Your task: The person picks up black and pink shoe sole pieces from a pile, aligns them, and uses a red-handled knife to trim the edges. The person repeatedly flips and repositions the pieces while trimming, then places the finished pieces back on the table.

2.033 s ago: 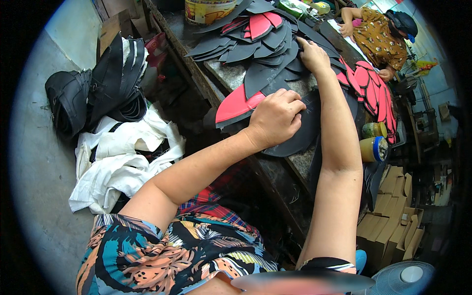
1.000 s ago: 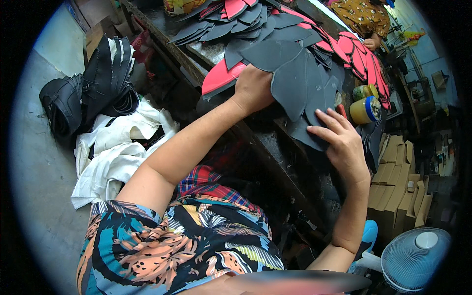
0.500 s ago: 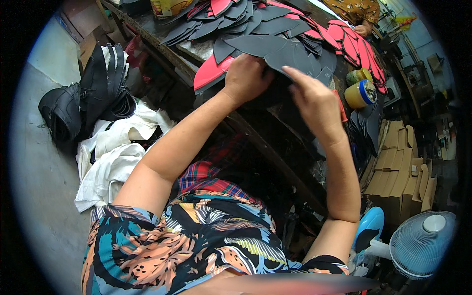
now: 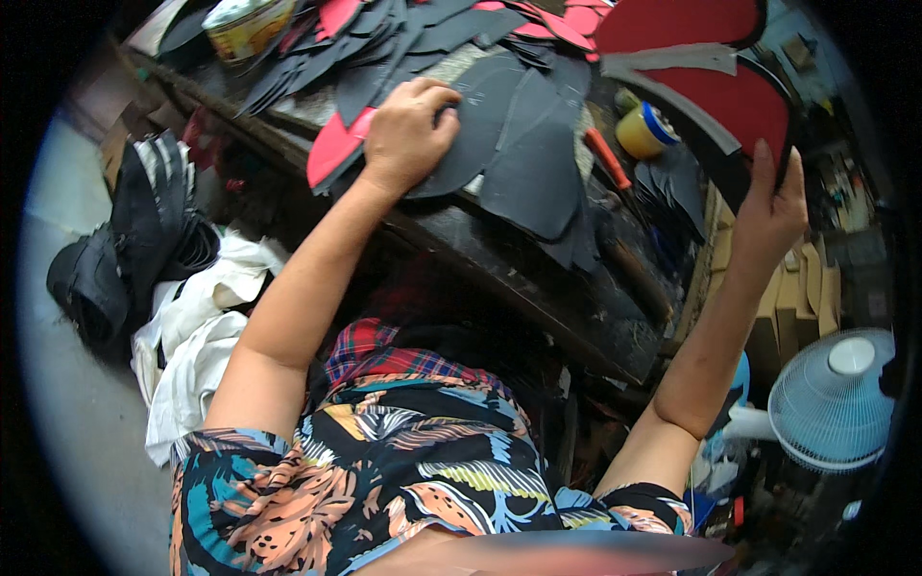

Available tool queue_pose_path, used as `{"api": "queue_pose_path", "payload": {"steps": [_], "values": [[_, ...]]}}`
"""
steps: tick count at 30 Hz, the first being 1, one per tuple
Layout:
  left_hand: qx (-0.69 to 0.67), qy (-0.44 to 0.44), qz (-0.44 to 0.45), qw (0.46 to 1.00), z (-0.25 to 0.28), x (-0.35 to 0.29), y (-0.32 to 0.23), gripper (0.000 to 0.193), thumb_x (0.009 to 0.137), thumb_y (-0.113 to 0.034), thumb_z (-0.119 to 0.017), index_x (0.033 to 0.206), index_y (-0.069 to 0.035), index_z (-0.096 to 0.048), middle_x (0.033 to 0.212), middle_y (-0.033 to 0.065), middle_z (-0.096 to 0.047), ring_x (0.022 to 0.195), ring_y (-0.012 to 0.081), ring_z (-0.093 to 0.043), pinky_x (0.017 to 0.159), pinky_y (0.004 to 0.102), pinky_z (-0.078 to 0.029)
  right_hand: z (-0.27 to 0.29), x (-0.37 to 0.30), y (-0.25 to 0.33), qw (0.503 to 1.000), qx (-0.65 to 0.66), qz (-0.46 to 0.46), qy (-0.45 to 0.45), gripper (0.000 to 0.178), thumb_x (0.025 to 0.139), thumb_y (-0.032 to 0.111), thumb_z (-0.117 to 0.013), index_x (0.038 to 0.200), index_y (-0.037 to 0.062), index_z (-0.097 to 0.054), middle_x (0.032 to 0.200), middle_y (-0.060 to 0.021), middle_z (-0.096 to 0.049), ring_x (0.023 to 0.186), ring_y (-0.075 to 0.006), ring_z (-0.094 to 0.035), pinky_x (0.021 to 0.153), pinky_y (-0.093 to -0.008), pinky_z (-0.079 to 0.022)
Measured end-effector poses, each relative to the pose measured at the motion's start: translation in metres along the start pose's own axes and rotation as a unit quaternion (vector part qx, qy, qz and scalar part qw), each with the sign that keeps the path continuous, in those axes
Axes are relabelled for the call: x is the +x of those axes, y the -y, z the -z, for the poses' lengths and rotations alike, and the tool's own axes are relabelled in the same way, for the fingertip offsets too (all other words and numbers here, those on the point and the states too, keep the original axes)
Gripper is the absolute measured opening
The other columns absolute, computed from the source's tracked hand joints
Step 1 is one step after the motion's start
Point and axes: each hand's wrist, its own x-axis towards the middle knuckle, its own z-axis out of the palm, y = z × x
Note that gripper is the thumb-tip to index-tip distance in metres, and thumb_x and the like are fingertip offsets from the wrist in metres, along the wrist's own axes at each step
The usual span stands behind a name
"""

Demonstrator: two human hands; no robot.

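Beside the jar (image 4: 640, 134), the right hand (image 4: 771, 209) pinched a red piece (image 4: 738, 104) whose low swing might topple it; the half-curled left hand (image 4: 407, 136) touched a black piece (image 4: 483, 115), grip unclear.

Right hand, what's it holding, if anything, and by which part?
The right hand holds a red-and-black panel with grey strips by its lower right edge.

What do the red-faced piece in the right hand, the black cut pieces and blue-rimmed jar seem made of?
Red-faced piece: probably fabric or synthetic sheet; the red looks flat and matte.
Black cut pieces: perhaps foam rubber or synthetic leather; smooth, dull, sheet-like.
Blue-rimmed jar: plastic or glass, can't tell; smooth yellowish side, seemingly slightly glossy.
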Motion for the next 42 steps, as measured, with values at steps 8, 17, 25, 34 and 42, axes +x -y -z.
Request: {"api": "queue_pose_path", "payload": {"steps": [8,17,25,34,42], "values": [[0.017,0.0,0.007,1.0,-0.001,-0.001,-0.001,0.018,0.08,-0.017,-0.064,0.095,-0.009,-0.071,0.104,0.0074,-0.067,0.099,0.0273,-0.064,0.087,0.0384,-0.052,0.024,-0.022,-0.039,0.988,0.12,-0.094,0.012,0.024,0.098,0.016,-0.063,0.112,-0.0034,-0.067,0.095,-0.0079,-0.072,0.083,-0.0095,-0.063,0.076,-0.0276,-0.052],[0.006,0.025,0.035,0.999,-0.002,-0.003,0.002,0.016,0.08,-0.017,-0.065,0.092,-0.008,-0.07,0.104,0.0086,-0.067,0.1,0.0288,-0.063,0.09,0.0394,-0.05,-0.027,-0.024,0.015,0.99,0.088,-0.08,0.07,0.025,0.099,0.018,-0.062,0.113,-0.0027,-0.065,0.083,-0.0089,-0.07,0.072,-0.0095,-0.06,0.065,-0.026,-0.049],[-0.015,0.017,0.041,0.999,0.002,-0.004,-0.003,0.015,0.078,-0.015,-0.068,0.091,-0.008,-0.068,0.1,0.0072,-0.064,0.095,0.0285,-0.061,0.084,0.0392,-0.052,-0.093,0.018,0.066,0.97,0.214,0.046,0.105,0.023,0.099,0.017,-0.06,0.115,0.0011,-0.065,0.088,-0.0114,-0.071,0.072,-0.0117,-0.061,0.069,-0.0266,-0.05],[-0.034,0.008,0.036,0.999,0.003,-0.004,-0.004,0.016,0.077,-0.012,-0.068,0.092,-0.007,-0.068,0.099,0.0077,-0.064,0.096,0.0285,-0.061,0.083,0.0395,-0.051,-0.203,0.066,0.123,0.959,0.228,0.152,-0.066,0.025,0.096,0.017,-0.063,0.12,0.0117,-0.065,0.107,-0.0106,-0.071,0.09,-0.0243,-0.07,0.079,-0.0341,-0.054],[-0.044,-0.018,0.021,0.999,0.002,-0.003,-0.003,0.017,0.073,-0.014,-0.067,0.086,-0.005,-0.066,0.092,0.0111,-0.061,0.092,0.0304,-0.059,0.082,0.0418,-0.05,-0.246,-0.003,0.133,0.852,0.089,0.186,0.481,0.05,0.085,0.026,-0.069,0.133,0.0146,-0.058,0.131,-0.0136,-0.06,0.126,-0.034,-0.052,0.102,-0.0434,-0.046]]}}
